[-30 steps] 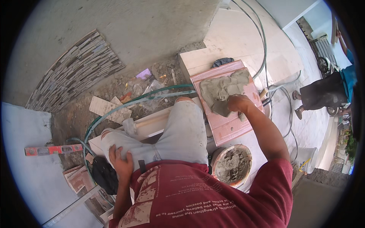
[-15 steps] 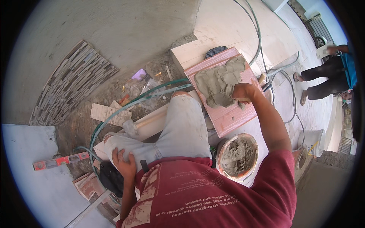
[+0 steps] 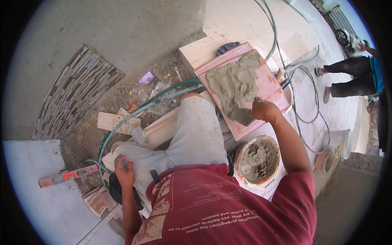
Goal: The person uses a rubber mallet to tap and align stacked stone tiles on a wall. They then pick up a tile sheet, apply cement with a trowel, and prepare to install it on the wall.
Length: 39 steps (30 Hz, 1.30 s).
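Note:
My right hand [image 3: 264, 110] is closed round the handle of a trowel, whose mortar-coated blade [image 3: 242, 117] lies at the near edge of the grey mortar. That mortar [image 3: 234, 79] is spread in a thick, ridged layer over the reddish back of a tile [image 3: 271, 87]. The tile lies flat in front of my right knee, with its right side and near corner bare. Just below it stands a round bucket [image 3: 241, 171] with more wet mortar [image 3: 258, 160] inside. My left hand [image 3: 124, 170] is by my left thigh, fingers loosely bent and apart, holding nothing.
Green hoses [image 3: 141, 111] cross the rubble left of my knees. A mallet [image 3: 141, 136] lies beside my leg, and a red spirit level [image 3: 69, 176] is farther left. Stone-look tiles [image 3: 75, 94] cover part of the wall. A white bucket [image 3: 339, 143] and another person [image 3: 355, 75] are at right.
My right hand and the trowel have shifted slightly nearer to me, toward the tile's near edge. The mortar looks smoother there. My left hand has drawn its fingers in on the thigh.

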{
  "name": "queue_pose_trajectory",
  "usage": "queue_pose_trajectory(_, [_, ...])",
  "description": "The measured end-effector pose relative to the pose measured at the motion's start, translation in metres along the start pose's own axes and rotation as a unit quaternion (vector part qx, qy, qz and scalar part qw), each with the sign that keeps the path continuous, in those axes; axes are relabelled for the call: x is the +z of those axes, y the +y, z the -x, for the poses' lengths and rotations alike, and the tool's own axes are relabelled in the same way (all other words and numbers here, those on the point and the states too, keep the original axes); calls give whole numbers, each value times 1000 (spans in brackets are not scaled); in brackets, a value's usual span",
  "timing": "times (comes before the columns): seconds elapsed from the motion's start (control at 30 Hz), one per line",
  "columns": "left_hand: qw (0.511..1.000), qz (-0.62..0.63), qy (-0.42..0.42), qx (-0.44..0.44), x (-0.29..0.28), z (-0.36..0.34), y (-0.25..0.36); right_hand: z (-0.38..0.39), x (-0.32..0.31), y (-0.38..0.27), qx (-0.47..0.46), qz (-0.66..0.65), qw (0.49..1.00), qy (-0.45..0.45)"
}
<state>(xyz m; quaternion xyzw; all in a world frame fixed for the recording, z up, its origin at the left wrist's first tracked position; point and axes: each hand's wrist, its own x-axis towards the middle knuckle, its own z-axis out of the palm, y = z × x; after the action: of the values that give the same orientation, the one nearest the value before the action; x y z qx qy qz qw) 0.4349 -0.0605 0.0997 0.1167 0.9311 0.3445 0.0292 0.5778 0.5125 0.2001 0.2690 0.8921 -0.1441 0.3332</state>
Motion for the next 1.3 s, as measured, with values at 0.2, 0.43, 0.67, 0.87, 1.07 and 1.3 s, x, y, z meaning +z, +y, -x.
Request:
queue_pose_trajectory(0.2, [999, 1, -10, 36, -3, -25, -3, -5, 6, 37, 100, -176, 979, -33])
queue_pose_trajectory(0.43, [998, 24, -25, 42, 10, -42, 8, 31, 37, 47, 117, -136, 979, -99])
queue_pose_trajectory(0.67, [994, -9, -50, 94, 18, -46, 26, 84, 73, 16, 149, 2, 981, 121])
queue_pose_trajectory(0.87, [988, 14, -84, 131, 32, -51, 26, 80, 110, -7, 0, 50, 952, 303])
queue_pose_trajectory(1.07, [985, 28, -92, 141, 44, -50, 24, 69, 118, -20, 6, 86, 968, 235])
queue_pose_trajectory(1.3, [992, 47, -72, 90, 49, -38, 2, 87, 78, 0, 127, -85, 984, 93])
